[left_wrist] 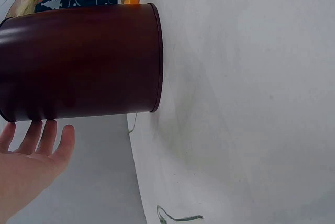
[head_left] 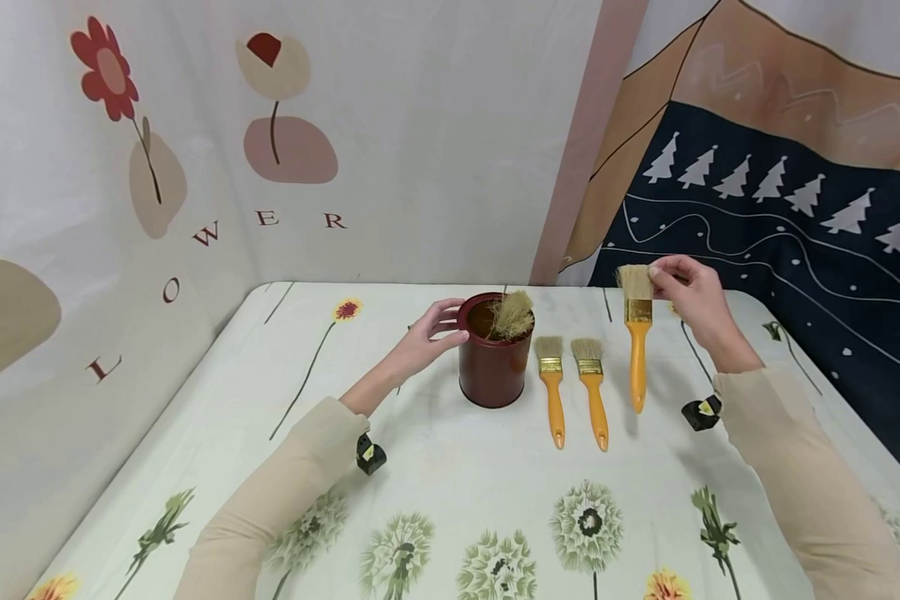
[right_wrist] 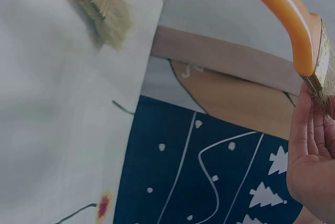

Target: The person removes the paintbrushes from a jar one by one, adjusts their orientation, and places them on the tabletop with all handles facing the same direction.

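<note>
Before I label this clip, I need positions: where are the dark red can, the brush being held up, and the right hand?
Dark red can (head_left: 491,367), head view, front wall.
Held paintbrush (head_left: 637,354), head view, orange handle.
Right hand (head_left: 688,293), head view, back of hand.

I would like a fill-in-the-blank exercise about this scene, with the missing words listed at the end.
1. The right hand pinches the large orange-handled paintbrush by its ____.
2. The left hand touches the dark red round metal can, which stands ____ on the flowered tablecloth.
3. Between the can and the held brush, ____ smaller orange-handled paintbrushes lie flat.
4. Another brush's bristles stick out of the ____.

Missing words: bristles; upright; two; can
</note>
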`<state>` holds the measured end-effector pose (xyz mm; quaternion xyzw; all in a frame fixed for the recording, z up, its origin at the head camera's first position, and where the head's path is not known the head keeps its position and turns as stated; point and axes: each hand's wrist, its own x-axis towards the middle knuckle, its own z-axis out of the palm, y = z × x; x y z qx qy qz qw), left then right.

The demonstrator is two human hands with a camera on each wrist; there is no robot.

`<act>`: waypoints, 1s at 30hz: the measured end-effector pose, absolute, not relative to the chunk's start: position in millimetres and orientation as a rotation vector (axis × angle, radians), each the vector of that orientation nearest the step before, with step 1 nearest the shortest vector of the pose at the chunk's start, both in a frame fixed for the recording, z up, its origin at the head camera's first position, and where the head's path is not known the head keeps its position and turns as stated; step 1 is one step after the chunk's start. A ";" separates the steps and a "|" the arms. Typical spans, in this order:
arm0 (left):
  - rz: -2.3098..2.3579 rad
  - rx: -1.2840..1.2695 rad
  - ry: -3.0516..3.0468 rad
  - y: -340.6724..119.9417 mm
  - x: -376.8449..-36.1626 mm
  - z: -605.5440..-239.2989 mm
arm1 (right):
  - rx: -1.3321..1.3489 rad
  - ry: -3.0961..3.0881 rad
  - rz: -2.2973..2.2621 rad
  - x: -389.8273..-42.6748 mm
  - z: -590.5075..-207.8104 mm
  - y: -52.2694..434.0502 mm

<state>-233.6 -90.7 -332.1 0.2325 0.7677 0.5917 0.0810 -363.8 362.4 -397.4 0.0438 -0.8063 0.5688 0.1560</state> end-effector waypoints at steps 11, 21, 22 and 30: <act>1.763 0.695 2.299 -90.6 -232.6 -331.7 | 0.066 -2.337 1.571 -376.0 -440.3 377.5; 1.763 0.695 2.299 -91.1 -232.8 -331.8 | 0.038 -2.436 1.659 -337.9 -424.7 355.6; 1.763 0.694 2.300 -91.0 -232.9 -331.8 | 0.043 -2.440 1.658 -335.6 -424.6 353.9; 1.759 0.693 2.300 -91.0 -232.8 -331.9 | 0.028 -2.454 1.526 -339.0 -446.9 355.6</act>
